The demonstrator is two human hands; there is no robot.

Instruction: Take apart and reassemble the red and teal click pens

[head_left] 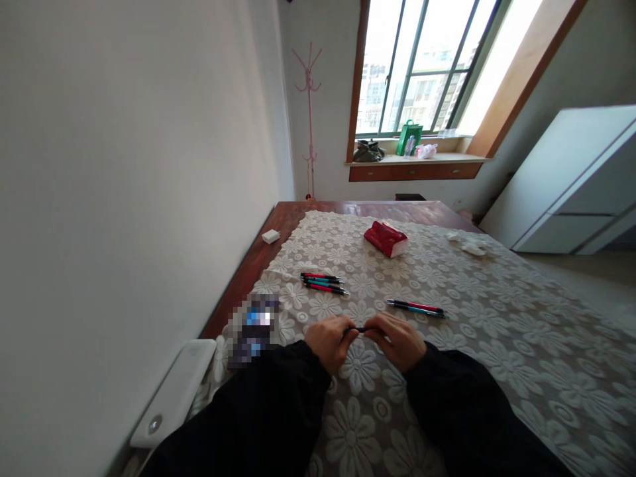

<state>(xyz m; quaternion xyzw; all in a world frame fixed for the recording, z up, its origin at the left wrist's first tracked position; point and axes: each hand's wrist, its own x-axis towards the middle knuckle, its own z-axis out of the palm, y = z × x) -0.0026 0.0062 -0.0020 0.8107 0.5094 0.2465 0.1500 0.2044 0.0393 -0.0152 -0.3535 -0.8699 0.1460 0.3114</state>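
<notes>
My left hand [329, 341] and my right hand [397, 339] meet above the flowered cloth, fingers pinched on opposite ends of one pen [358, 329]. Only a short black stretch of that pen shows; the fingers cover the rest. Just beyond my right hand, a pair of pens [416, 308], one red and one teal with black parts, lies side by side. Farther left, past my left hand, several red and teal pens [324, 283] lie close together, their tips toward the right. Both hands wear black sleeves.
On the tablecloth [350, 430] lie a red tissue packet [385, 238] and a crumpled white item [470, 245]. Along the left are a blurred-out dark object [254, 330], a long white device [173, 392] and a small white block [271, 236]. A wall borders the left.
</notes>
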